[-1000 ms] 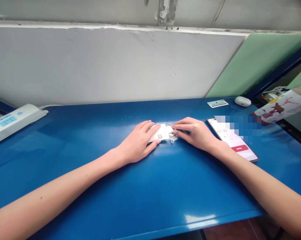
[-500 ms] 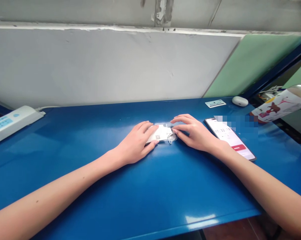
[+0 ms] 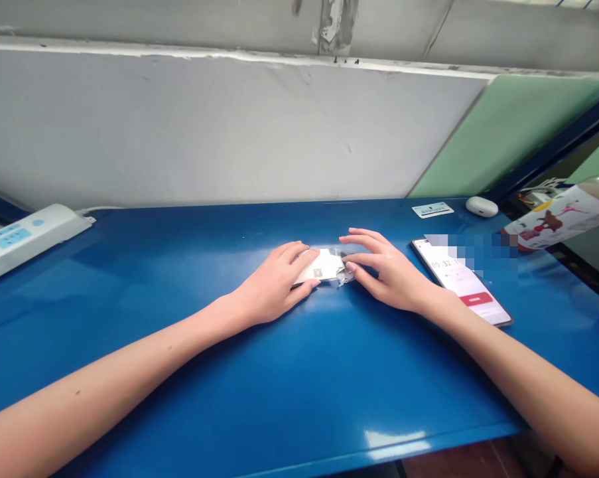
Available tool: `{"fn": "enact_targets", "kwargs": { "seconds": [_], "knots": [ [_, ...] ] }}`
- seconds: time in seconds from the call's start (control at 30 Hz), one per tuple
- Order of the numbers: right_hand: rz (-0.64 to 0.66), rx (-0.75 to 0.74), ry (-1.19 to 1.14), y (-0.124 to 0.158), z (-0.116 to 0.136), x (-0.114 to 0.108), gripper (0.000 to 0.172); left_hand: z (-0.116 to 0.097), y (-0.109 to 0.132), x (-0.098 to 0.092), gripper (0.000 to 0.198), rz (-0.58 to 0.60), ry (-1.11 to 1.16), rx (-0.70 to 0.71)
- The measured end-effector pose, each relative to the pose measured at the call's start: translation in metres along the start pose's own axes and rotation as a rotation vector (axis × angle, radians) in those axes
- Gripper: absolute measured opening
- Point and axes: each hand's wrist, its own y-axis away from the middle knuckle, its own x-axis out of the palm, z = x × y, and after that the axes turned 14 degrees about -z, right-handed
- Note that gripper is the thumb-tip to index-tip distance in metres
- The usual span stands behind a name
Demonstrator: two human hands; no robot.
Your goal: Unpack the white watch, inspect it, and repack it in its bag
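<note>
I see the person's left hand [image 3: 274, 284] holding a small white packet [image 3: 326, 265] down on the blue table [image 3: 279, 392]. Its fingers lie over the top and its thumb sits at the near edge. The packet lies flat near the middle of the table, right between the two hands. It has a little square code printed on it and see-through plastic around it. Some small shiny bits [image 3: 343, 281] show at its right end, but they are too tiny for me to name.

The right hand [image 3: 393, 269] is at that same end. Its thumb and a finger come close together at the plastic, and its other fingers are spread and lifted. I cannot tell if it is pinching anything.

Just past the right wrist, I see a phone [image 3: 471, 312] lying face up, with big numbers and a red button on its screen. Part of it is hidden by blurry blocks. Farther back lie a flat card [image 3: 432, 210] and, just beside it, a round white earbud case [image 3: 481, 207]. A bottle [image 3: 568, 216] with a picture label is at the far right. A white power strip [image 3: 35, 239] is at the far left, with a white cord coming from it.
</note>
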Motion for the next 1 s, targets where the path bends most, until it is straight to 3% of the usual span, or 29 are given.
{"fn": "enact_targets", "kwargs": {
  "seconds": [0.33, 0.53, 0.63, 0.83, 1.0],
  "knots": [
    [0.159, 0.083, -0.173, 0.005, 0.009, 0.002, 0.034, 0.0, 0.0, -0.001, 0.048, -0.016, -0.007, 0.027],
    [0.225, 0.156, -0.127, 0.004, 0.007, -0.001, 0.042, 0.0, -0.001, -0.001, 0.052, 0.002, -0.051, 0.07],
    [0.183, 0.183, -0.086, 0.002, 0.005, -0.002, 0.038, 0.001, -0.001, 0.0, 0.053, 0.005, -0.061, 0.073],
    [-0.044, 0.205, 0.042, -0.001, -0.004, 0.0, 0.029, 0.0, -0.002, -0.001, 0.053, 0.026, -0.078, 0.066],
    [-0.037, 0.251, -0.005, -0.003, -0.002, -0.001, 0.023, -0.001, -0.003, -0.001, 0.056, 0.04, -0.097, 0.065]
  ]
}}
